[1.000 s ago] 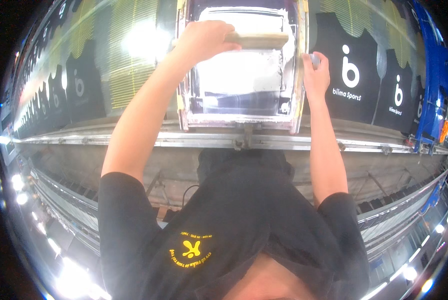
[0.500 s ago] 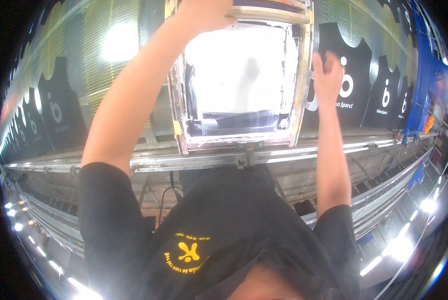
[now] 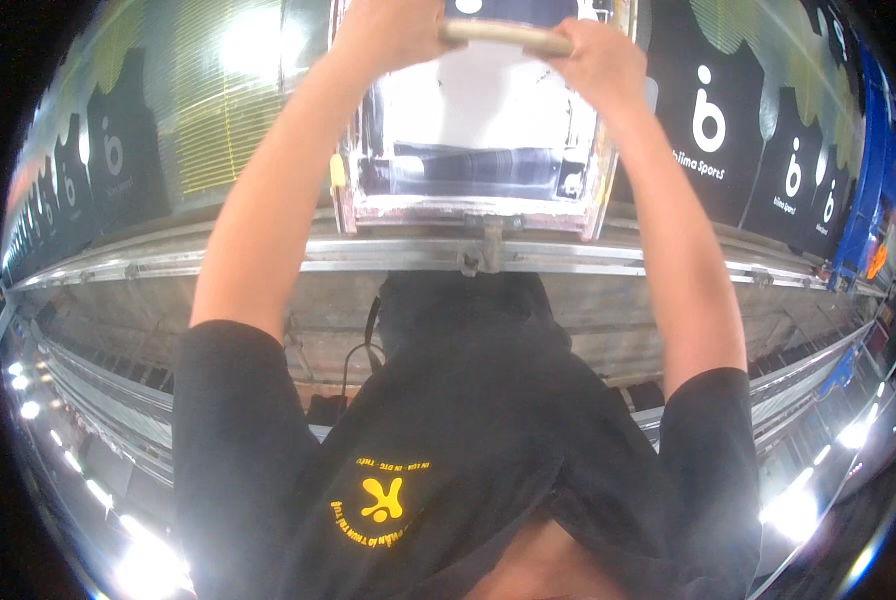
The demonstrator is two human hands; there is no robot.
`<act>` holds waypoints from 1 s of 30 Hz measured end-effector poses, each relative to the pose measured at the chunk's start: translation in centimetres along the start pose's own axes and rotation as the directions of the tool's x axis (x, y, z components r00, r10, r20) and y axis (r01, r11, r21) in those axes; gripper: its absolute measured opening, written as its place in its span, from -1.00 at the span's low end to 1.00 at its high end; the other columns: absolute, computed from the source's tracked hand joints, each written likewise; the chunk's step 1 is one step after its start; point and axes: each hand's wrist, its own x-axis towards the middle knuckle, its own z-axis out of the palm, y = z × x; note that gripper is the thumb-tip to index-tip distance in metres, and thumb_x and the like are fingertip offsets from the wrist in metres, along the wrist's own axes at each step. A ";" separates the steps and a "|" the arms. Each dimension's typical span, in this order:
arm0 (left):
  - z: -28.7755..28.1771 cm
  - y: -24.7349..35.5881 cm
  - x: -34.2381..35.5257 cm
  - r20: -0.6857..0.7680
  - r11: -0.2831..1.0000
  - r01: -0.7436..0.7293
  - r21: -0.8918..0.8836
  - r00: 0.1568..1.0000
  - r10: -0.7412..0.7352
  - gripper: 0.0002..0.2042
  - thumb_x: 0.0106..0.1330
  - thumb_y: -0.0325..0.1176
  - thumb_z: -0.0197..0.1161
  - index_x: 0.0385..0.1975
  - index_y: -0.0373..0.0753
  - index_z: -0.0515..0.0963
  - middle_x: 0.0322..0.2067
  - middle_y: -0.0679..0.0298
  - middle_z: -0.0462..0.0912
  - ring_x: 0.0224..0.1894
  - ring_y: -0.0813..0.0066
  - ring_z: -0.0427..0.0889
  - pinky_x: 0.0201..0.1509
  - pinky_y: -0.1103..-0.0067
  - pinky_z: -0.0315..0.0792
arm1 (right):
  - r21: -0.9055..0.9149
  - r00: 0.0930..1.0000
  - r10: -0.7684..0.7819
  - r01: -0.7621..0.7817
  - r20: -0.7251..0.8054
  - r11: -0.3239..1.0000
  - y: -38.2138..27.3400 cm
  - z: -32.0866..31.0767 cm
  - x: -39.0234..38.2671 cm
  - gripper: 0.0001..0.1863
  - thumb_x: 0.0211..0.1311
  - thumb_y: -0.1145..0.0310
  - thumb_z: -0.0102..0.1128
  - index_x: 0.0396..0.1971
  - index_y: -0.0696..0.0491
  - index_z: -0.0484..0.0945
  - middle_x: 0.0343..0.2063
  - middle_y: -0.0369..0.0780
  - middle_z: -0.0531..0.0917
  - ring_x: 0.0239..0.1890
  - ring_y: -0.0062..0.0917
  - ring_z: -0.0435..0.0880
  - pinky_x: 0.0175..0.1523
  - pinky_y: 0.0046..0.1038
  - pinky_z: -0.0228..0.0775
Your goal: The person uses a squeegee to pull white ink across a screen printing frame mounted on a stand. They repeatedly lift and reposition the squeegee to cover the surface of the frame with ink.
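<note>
A squeegee with a pale wooden handle (image 3: 503,36) lies across the far part of a screen printing frame (image 3: 473,212). My left hand (image 3: 396,32) is closed around its left end, partly cut off by the top edge of the view. My right hand (image 3: 603,62) grips the right end, fingers wrapped over the wood. Inside the frame, the mesh (image 3: 468,110) shows a bright white area, with a dark band (image 3: 478,172) at the near side. White ink smears mark the frame's inner edges.
Black sleeveless garment pieces (image 3: 708,125) with white prints lie flat to the right, and more (image 3: 123,135) lie to the left. A metal rail (image 3: 388,256) runs along the table's near edge. Blue machinery (image 3: 873,160) stands at the far right.
My right hand has come from beside the frame's right edge onto the squeegee handle. The squeegee handle now shows between both hands. The whole view has shifted, with the frame higher in it.
</note>
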 end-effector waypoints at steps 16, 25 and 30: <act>0.3 5.0 -12.8 0.290 0.991 -0.002 -0.134 0.956 0.041 -0.61 0.30 0.14 0.50 -0.26 -0.08 0.81 -0.38 0.15 0.80 -0.28 0.05 0.82 -0.16 0.19 0.68 | 0.150 0.991 -0.114 0.102 0.074 0.983 -4.9 -2.7 -13.3 -0.66 0.06 0.07 0.62 -0.36 -0.04 0.68 -0.42 -0.25 0.70 -0.29 -0.29 0.77 -0.19 -0.21 0.61; -2.5 -4.0 8.3 0.037 1.000 -0.010 -0.028 0.999 0.011 -0.36 0.25 0.42 0.36 -0.39 -0.16 0.83 -0.49 0.11 0.79 -0.34 0.04 0.82 -0.19 0.20 0.67 | 0.065 0.999 0.048 -0.049 0.025 0.997 1.9 -4.7 8.5 -0.55 0.21 -0.19 0.50 -0.26 -0.09 0.77 -0.37 -0.21 0.80 -0.19 -0.18 0.81 -0.12 -0.11 0.59; -2.7 -3.5 8.2 -0.003 0.998 0.021 -0.054 1.000 -0.021 -0.41 0.18 0.39 0.45 -0.41 -0.13 0.82 -0.47 0.18 0.80 -0.32 0.11 0.82 -0.20 0.22 0.66 | -0.092 0.999 0.036 -0.036 -0.002 0.995 1.5 -2.7 9.2 -0.47 0.11 -0.29 0.53 -0.29 -0.09 0.80 -0.35 -0.23 0.83 -0.22 -0.20 0.83 -0.17 -0.09 0.62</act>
